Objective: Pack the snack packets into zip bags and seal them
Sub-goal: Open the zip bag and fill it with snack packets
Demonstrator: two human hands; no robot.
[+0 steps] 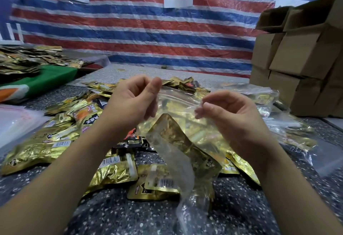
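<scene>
Free room and obstacles about the hands. Between the left hand [133,99] and the right hand [230,112] hangs the clear zip bag [178,142], closing the gap from the fingers down to the tabletop [130,214]. Beneath and beyond both hands, a heap of gold snack packets [113,171] covers the surface. Nearer than the heap, under the forearms, speckled tabletop lies bare. Right of the right hand, filled zip bags [259,97] lie before stacked cardboard boxes [300,58], which wall that side. Beyond the heap, a bare strip runs to the striped tarpaulin [148,36]. Left of the left hand lie flat clear bags [16,121].
</scene>
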